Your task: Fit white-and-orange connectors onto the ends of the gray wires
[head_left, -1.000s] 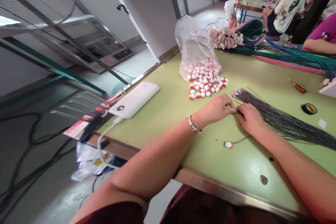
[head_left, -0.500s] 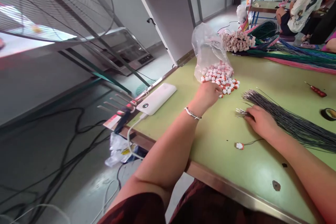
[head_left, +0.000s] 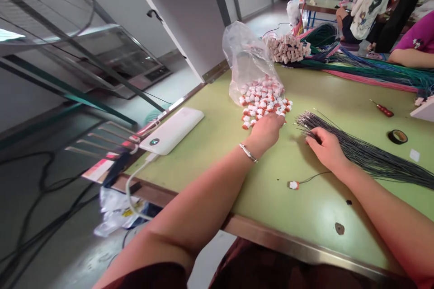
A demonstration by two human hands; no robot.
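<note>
My left hand (head_left: pixel 267 131), a bracelet at its wrist, is at the near edge of a pile of white and orange connectors (head_left: pixel 262 97) that spills from a clear plastic bag (head_left: pixel 247 58). Its fingers are closed, and whatever they pinch is hidden. My right hand (head_left: pixel 323 144) grips several dark wires by their bare ends, beside a long bundle of dark grey wires (head_left: pixel 362 151). One white and orange connector (head_left: pixel 294 185) on a dark wire lies on the green tabletop below my right hand.
A white power bank (head_left: pixel 172 131) with a cable lies at the left table edge. Right of the wires are a red screwdriver (head_left: pixel 384 109) and a black tape roll (head_left: pixel 398 137). Coloured wire bundles (head_left: pixel 366 67) lie at the back. Other people sit beyond.
The view has shifted right. My left hand has moved right along the near edge of the pile, and some connectors are now spread on its left. My right hand is nearer the bundle's tips.
</note>
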